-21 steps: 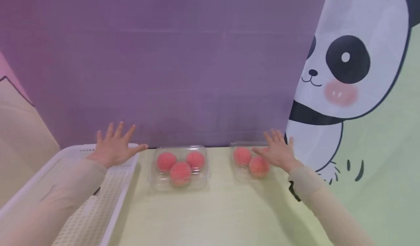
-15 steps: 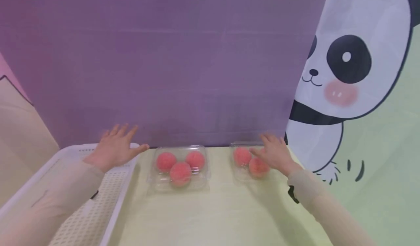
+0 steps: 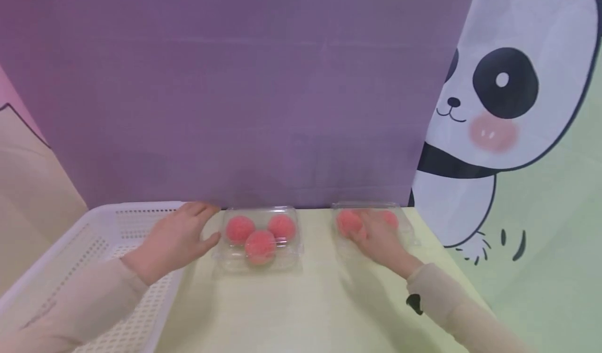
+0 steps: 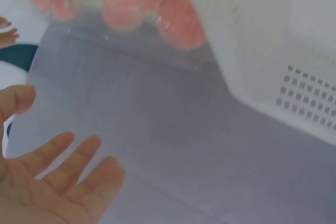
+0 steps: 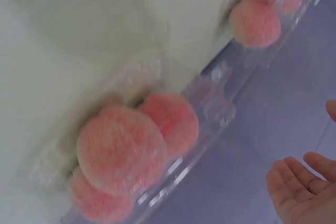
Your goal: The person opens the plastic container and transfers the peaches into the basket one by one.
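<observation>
Two clear plastic boxes of pink-red peaches stand side by side at the back of the table. In the head view, the left box (image 3: 223,263) holds three peaches (image 3: 260,247). My left hand (image 3: 169,243) is left of it, over the basket's right rim, fingers loosely bent and nothing in them. My right hand (image 3: 380,242) reaches over the right box (image 3: 343,246) and covers part of its peaches (image 3: 349,222). The right wrist view shows the right hand (image 5: 307,190) with relaxed fingers, apart from the peaches (image 5: 121,150).
A white perforated plastic basket (image 3: 105,222) stands at the left of the pale yellow table (image 3: 273,311). Behind the table hangs a purple cloth (image 3: 258,97). A panda-printed sheet (image 3: 498,133) covers the right side.
Both hands have come down from their spread-finger pose. The right hand has moved left and lower over the right box; the left has shifted slightly right towards the left box.
</observation>
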Available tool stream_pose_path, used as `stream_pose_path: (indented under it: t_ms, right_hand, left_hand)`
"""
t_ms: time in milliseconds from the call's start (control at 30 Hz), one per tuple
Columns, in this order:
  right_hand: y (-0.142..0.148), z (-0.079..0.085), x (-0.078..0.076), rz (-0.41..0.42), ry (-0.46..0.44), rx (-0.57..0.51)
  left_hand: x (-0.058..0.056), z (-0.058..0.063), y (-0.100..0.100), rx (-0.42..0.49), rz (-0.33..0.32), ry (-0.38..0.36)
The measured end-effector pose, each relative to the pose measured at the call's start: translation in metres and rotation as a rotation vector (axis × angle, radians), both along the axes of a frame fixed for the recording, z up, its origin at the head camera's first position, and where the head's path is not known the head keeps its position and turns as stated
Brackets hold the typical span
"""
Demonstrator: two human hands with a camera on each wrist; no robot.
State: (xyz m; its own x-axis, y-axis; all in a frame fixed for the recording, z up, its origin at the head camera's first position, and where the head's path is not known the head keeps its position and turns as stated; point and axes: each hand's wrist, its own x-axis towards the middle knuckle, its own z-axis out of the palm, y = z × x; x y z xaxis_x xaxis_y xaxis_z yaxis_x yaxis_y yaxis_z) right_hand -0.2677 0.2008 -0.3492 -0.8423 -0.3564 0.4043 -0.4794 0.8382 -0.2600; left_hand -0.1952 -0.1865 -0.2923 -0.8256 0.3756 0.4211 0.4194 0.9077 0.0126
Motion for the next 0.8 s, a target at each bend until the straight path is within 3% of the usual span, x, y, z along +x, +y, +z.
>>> stream_pose_path:
  t_ms: [367,600,800]
  right_hand:
    - [-0.024,-0.034,0.022,0.052,0.012,-0.057]
    - [-0.042,-0.049,0.02,0.072,-0.056,-0.09]
    - [-0.054,-0.058,0.011,0.096,-0.138,-0.119]
  left_hand:
    - [-0.007,-0.029,0.0,-0.032,-0.139,0.071]
    - [-0.023,-0.035,-0.009,-0.169,-0.322,0.011]
    - [-0.038,-0.043,-0.01,-0.224,-0.36,-0.072]
